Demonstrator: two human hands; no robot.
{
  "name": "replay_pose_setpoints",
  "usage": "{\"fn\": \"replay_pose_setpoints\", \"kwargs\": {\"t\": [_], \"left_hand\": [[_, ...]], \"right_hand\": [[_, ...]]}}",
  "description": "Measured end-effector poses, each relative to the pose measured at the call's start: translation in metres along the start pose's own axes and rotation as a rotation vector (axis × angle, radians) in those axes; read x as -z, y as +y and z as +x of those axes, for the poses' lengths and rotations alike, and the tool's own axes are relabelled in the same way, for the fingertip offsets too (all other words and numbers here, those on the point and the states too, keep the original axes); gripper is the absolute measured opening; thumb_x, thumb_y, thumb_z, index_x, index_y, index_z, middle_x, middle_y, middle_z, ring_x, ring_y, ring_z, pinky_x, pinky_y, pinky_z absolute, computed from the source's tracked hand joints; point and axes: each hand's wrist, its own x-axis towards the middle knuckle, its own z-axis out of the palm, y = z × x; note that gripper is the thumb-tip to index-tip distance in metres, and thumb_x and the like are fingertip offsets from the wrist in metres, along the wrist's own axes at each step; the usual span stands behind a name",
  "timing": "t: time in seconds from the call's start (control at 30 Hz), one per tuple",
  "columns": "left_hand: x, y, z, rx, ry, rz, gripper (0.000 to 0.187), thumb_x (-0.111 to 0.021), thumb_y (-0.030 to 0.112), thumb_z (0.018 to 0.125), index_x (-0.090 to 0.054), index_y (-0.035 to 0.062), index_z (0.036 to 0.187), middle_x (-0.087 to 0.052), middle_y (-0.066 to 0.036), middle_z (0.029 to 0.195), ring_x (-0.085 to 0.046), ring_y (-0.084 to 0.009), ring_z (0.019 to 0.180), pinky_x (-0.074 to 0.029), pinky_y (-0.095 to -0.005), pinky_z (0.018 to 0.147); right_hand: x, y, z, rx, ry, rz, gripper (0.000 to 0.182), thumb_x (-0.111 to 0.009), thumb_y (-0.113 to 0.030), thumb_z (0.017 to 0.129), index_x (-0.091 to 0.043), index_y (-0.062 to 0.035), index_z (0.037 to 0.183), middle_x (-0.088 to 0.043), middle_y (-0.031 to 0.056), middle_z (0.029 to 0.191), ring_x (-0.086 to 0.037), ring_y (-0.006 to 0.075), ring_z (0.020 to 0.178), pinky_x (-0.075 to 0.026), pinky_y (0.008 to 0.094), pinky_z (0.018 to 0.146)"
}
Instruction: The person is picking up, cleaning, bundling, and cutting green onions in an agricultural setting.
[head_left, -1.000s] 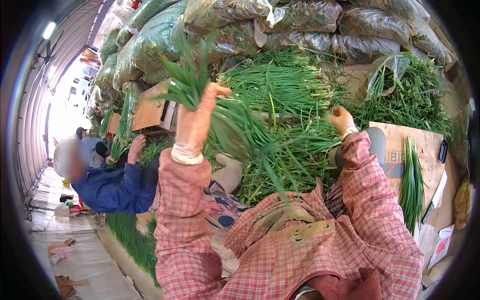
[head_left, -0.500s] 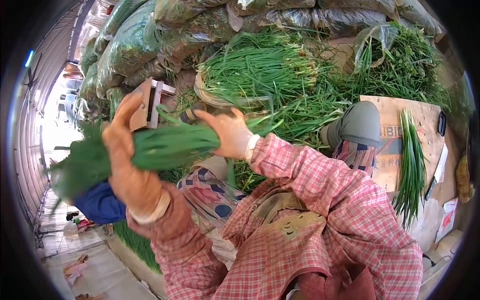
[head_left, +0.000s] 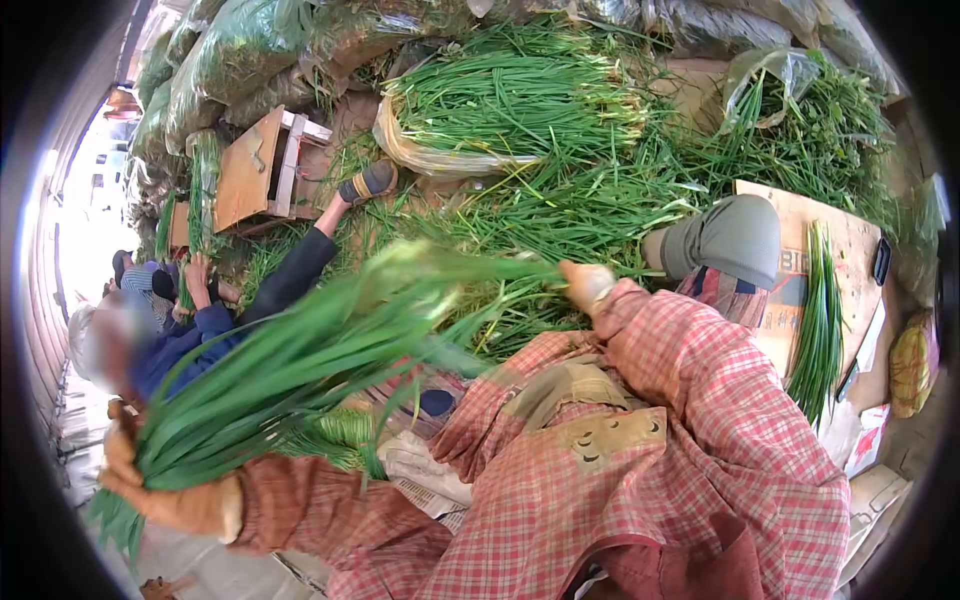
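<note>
Left hand (head_left: pixel 150 498): fingers clamped round green stalks (head_left: pixel 270 375).
Right hand (head_left: pixel 586 284): fingers near stalks' far end; grip, I can't tell.

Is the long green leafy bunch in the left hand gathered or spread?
Spread: beyond the left hand, the long green leafy bunch fans out toward the right hand, its strands parted, some blurred.
</note>
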Motion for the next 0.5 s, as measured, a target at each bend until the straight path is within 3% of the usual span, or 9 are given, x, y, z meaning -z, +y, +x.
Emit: {"fn": "replay_pose_setpoints", "kwargs": {"t": [0.1,0.17,0.23,0.3,0.33,0.37,0.43,0.5], "left_hand": [[-0.064,-0.018,0.026,-0.313,0.731,0.483,0.039,-0.03,0.037,0.095,-0.048,0.0037,0.091,-0.039,-0.016,0.133,-0.028,-0.0303,0.128,-0.018,-0.0512,0.107],[-0.06,-0.019,0.029,-0.301,0.609,0.55,0.035,-0.032,0.036,0.095,-0.048,0.0043,0.092,-0.035,-0.016,0.136,-0.027,-0.0298,0.128,-0.017,-0.0505,0.107],[-0.058,-0.031,0.032,-0.192,0.371,0.425,0.03,-0.034,0.033,0.095,-0.046,0.0067,0.087,-0.038,-0.013,0.124,-0.031,-0.0292,0.122,-0.017,-0.05,0.108],[-0.071,-0.064,0.043,-0.006,0.01,0.103,0.028,-0.037,0.03,0.095,-0.041,0.0107,0.076,-0.048,-0.009,0.096,-0.039,-0.0285,0.11,-0.017,-0.0498,0.108],[-0.08,-0.078,0.048,0.081,-0.175,-0.062,0.029,-0.038,0.029,0.095,-0.039,0.0128,0.07,-0.053,-0.006,0.082,-0.043,-0.0281,0.104,-0.018,-0.0497,0.108],[-0.092,-0.093,0.052,0.089,-0.184,-0.131,0.031,-0.037,0.029,0.095,-0.036,0.0136,0.069,-0.047,-0.004,0.075,-0.044,-0.0269,0.097,-0.019,-0.0492,0.108],[-0.112,-0.115,0.057,0.105,-0.203,-0.266,0.034,-0.036,0.03,0.095,-0.03,0.0151,0.065,-0.034,0.0,0.062,-0.045,-0.0244,0.085,-0.021,-0.0483,0.108],[-0.098,-0.117,0.057,0.074,0.011,-0.21,0.036,-0.036,0.029,0.096,-0.028,0.0136,0.065,-0.031,0.0,0.062,-0.042,-0.0216,0.077,-0.025,-0.0457,0.107]], "right_hand": [[0.032,0.052,0.015,-0.247,-0.158,-0.289,0.039,-0.058,-0.022,0.073,-0.054,-0.0084,0.11,-0.064,0.016,0.091,-0.062,0.0296,0.086,-0.049,0.0415,0.074],[0.083,0.053,0.025,-0.224,-0.29,-0.527,0.048,-0.067,-0.03,0.067,-0.057,-0.008,0.109,-0.063,0.0149,0.098,-0.06,0.0276,0.092,-0.049,0.0406,0.077],[0.138,0.022,0.045,-0.07,-0.312,-0.687,0.057,-0.076,-0.038,0.061,-0.061,-0.0076,0.108,-0.062,0.0138,0.105,-0.059,0.0256,0.098,-0.049,0.0397,0.08],[0.2,-0.057,0.051,0.236,-0.119,-0.473,0.079,-0.071,-0.048,0.063,-0.046,-0.0026,0.123,-0.054,0.0162,0.119,-0.054,0.0294,0.107,-0.044,0.037,0.089],[0.223,-0.11,0.04,0.454,0.014,-0.239,0.079,-0.065,-0.052,0.069,-0.043,-0.0027,0.126,-0.051,0.0175,0.122,-0.053,0.0299,0.107,-0.044,0.0352,0.089],[0.236,-0.148,0.022,0.846,0.118,0.161,0.078,-0.06,-0.055,0.074,-0.039,-0.0043,0.13,-0.052,0.0176,0.121,-0.053,0.029,0.107,-0.043,0.0351,0.09],[0.229,-0.212,-0.004,1.155,-0.263,0.745,0.064,-0.05,-0.05,0.085,-0.04,-0.0057,0.13,-0.053,0.0141,0.119,-0.054,0.0221,0.102,-0.043,0.0359,0.088],[0.196,-0.217,-0.026,0.99,-0.536,0.486,0.043,-0.043,-0.038,0.091,-0.048,0.0002,0.111,-0.053,0.014,0.108,-0.052,0.0249,0.099,-0.04,0.0353,0.088]]}}
